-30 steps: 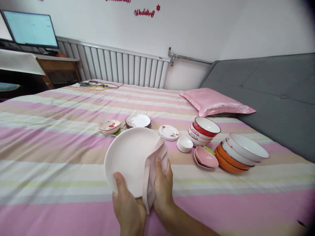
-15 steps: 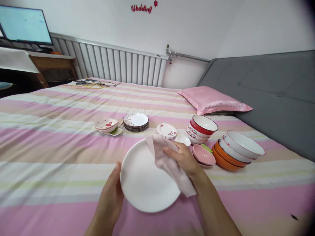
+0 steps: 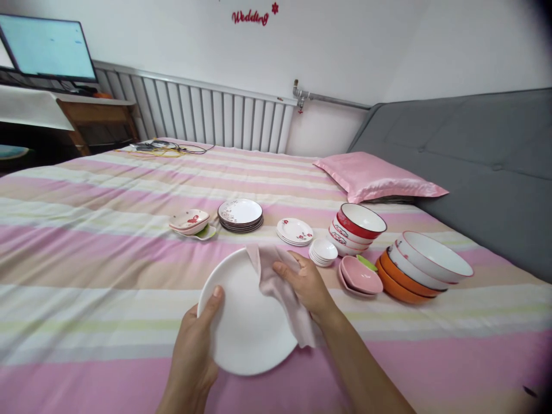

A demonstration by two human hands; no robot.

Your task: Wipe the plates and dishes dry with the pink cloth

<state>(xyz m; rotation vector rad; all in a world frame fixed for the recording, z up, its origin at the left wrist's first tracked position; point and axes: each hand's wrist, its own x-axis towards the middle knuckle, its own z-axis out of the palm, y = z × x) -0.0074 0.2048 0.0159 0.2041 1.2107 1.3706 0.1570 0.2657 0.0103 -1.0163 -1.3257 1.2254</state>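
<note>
In the head view, my left hand (image 3: 193, 346) had changed its hold: half a second earlier its thumb ran along the edge of the white plate (image 3: 245, 328), and now it lapped over the rim onto the face. That, I judged, steadied the plate for wiping with the pink cloth (image 3: 280, 292), which my right hand (image 3: 311, 288) kept at the upper-right rim. My left thumb and fingers were parted around the plate's edge, the fingers mostly hidden. My right hand gripped the cloth, thumb on top; how tightly, I could not tell. The plate sat between my hands, face toward me, over the striped cover (image 3: 107, 305), nearer me than the small white dishes (image 3: 323, 250).
</note>
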